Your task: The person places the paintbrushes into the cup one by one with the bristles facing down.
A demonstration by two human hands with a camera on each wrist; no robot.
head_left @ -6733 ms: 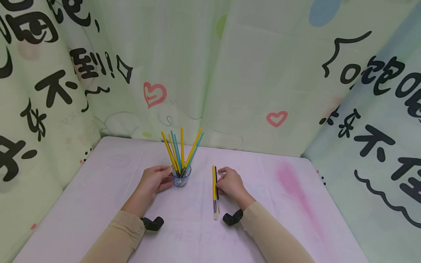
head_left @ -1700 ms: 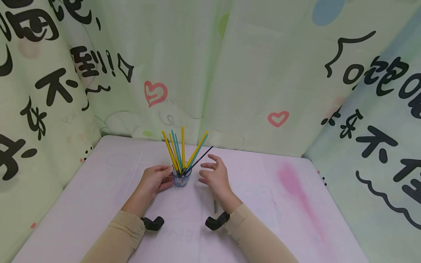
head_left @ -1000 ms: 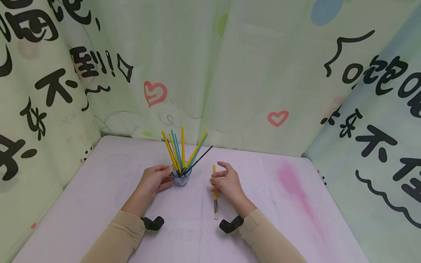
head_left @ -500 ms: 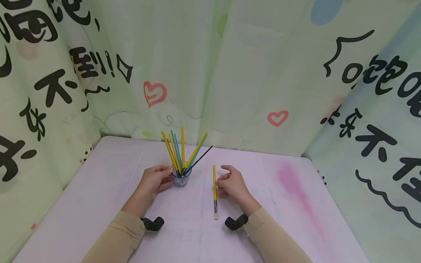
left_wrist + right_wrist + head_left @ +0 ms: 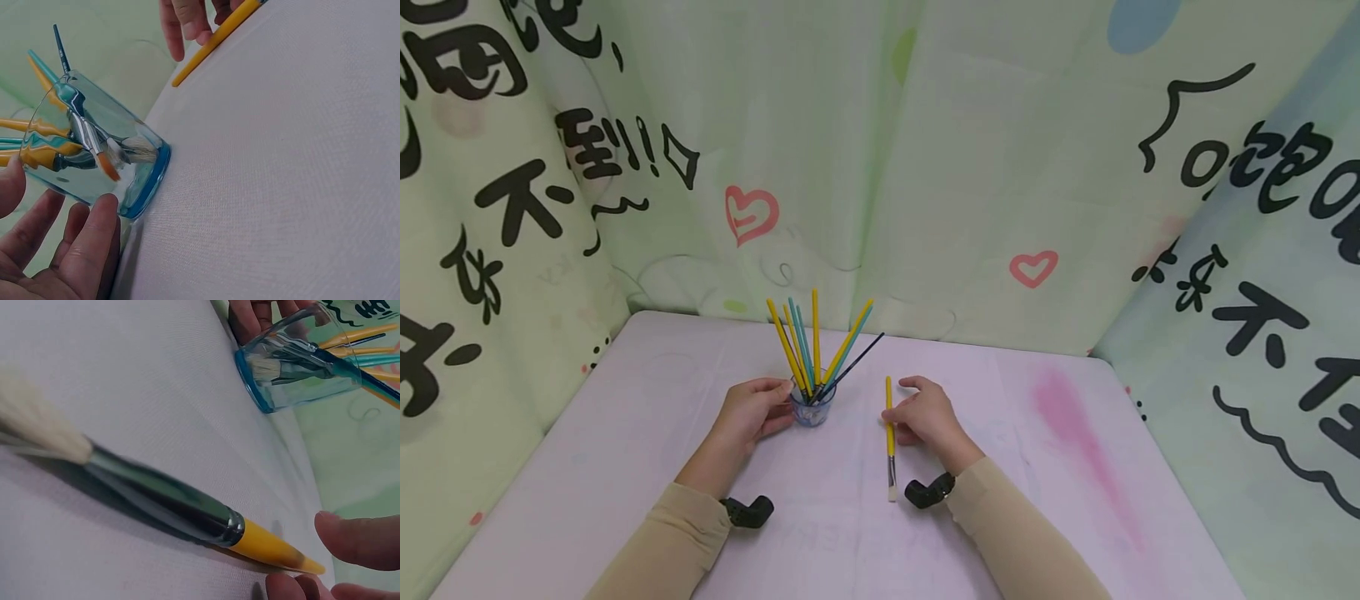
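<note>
In the head view my left hand (image 5: 747,423) holds the side of a clear cup (image 5: 811,415), thumb near the rim and fingertips against its wall. The cup's blue base (image 5: 147,187) shows in the left wrist view. Several yellow and teal paintbrushes (image 5: 816,333) stand in it bristles down, and a dark thin paintbrush (image 5: 865,353) leans right. My right hand (image 5: 931,421) is over a yellow paintbrush (image 5: 891,442) lying on the table, bristles towards me. In the right wrist view its thumb (image 5: 359,540) is apart from the handle, with other fingertips low beside it.
A pale pinkish cloth covers the table (image 5: 820,533), with a pink smear (image 5: 1078,437) on the right. Green printed curtains (image 5: 865,167) surround the table at the back and sides. Each wrist carries a black camera mount (image 5: 929,492).
The dark thin paintbrush beside the yellow one has gone into the cup. The right hand has come back from near the cup to the yellow paintbrush, its thumb now across it. Left hand unchanged.
</note>
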